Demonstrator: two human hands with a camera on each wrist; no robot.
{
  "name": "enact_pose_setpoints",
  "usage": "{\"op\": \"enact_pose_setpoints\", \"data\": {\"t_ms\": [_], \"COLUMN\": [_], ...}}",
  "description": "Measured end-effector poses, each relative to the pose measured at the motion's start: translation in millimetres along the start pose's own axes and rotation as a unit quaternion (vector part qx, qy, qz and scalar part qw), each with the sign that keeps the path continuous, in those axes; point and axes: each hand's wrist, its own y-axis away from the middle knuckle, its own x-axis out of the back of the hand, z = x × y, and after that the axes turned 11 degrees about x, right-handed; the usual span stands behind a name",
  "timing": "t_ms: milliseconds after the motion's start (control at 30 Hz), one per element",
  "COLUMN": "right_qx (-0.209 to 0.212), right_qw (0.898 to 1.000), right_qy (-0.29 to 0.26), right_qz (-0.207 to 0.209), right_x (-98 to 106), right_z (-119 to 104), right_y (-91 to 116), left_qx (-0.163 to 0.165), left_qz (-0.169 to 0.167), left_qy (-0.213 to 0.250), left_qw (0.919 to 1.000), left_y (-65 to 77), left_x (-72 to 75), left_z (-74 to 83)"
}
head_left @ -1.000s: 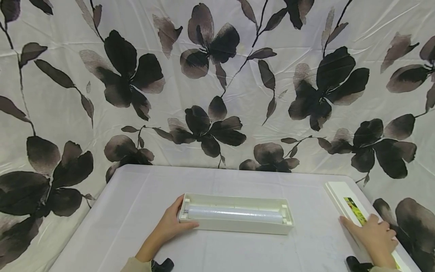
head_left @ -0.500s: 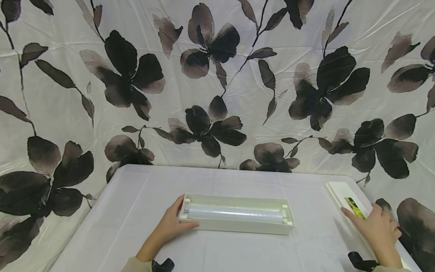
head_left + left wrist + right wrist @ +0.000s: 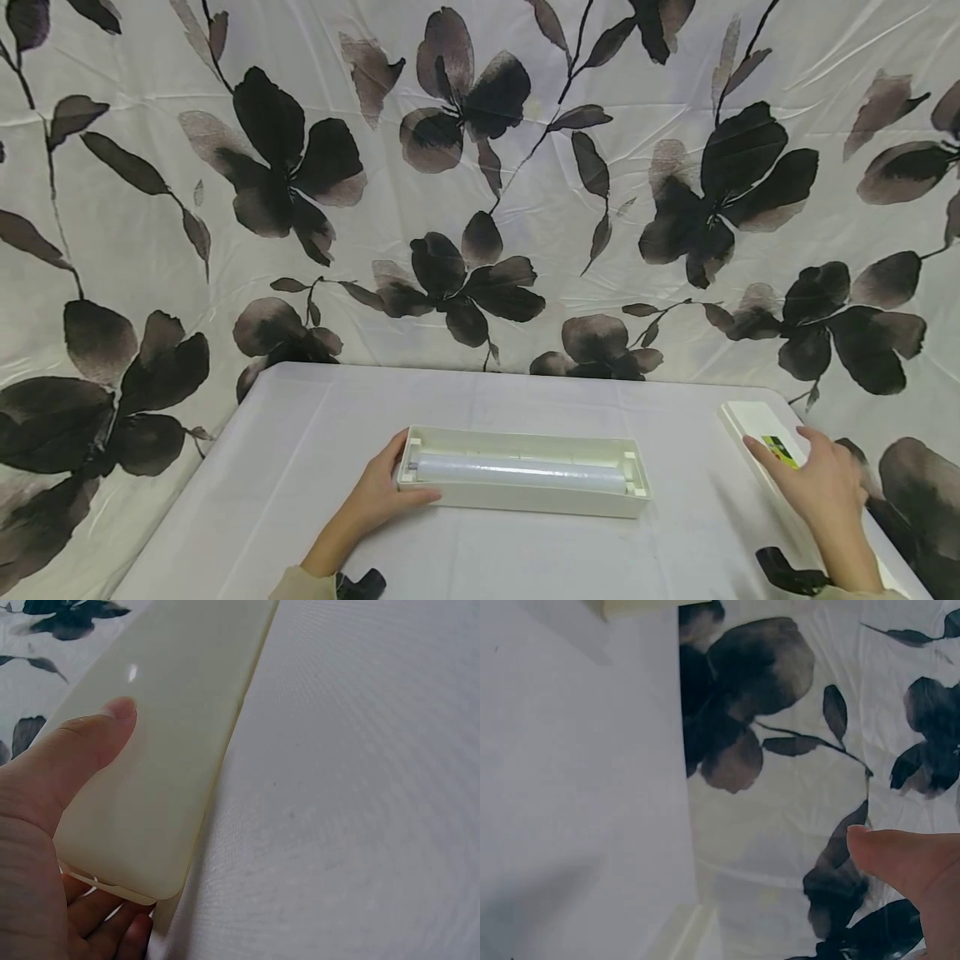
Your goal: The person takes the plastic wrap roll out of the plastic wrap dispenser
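Observation:
A long off-white cling film dispenser [image 3: 540,502] sits on the table with its top off, and a roll of cling film [image 3: 517,473] lies along its inside. My left hand [image 3: 375,493] holds the dispenser's left end. In the left wrist view the thumb [image 3: 112,731] lies on its front wall and the other fingers [image 3: 112,926] curl round the end. At the right, a long white lid [image 3: 750,417] with a green and yellow label [image 3: 780,452] lies by the table edge. My right hand [image 3: 825,492] is over this lid, thumb and fingers spread, partly covering it.
A white cloth covers the table [image 3: 600,554]. Its right edge runs close beside the lid. Behind hangs a pale curtain [image 3: 585,192] with dark flowers. Black straps with mounts [image 3: 791,573] sit at both wrists.
My right hand has shifted up along the lid towards its far end, now covering more of the label. The left hand and the dispenser have stayed in place.

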Motion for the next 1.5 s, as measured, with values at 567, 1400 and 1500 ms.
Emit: {"op": "enact_pose_setpoints", "data": {"t_ms": [567,1400,1500], "right_qx": [0.090,0.230,0.245], "right_qw": [0.971,0.927,0.924], "right_qy": [-0.148,-0.250,-0.253], "right_qz": [0.163,0.158,0.149], "right_x": [-0.9,-11.8,-17.0], "right_z": [-50.5,-111.8,-113.1], "right_y": [15.7,35.7,36.6], "left_qx": [0.005,0.014,0.017], "left_qz": [0.001,-0.007,-0.008], "left_qy": [0.016,0.006,0.006], "left_qw": [0.9999,0.9999,0.9998], "left_y": [-2.3,-5.0,-5.0], "left_x": [0.5,2.2,3.1], "left_z": [0.7,2.1,3.4]}}
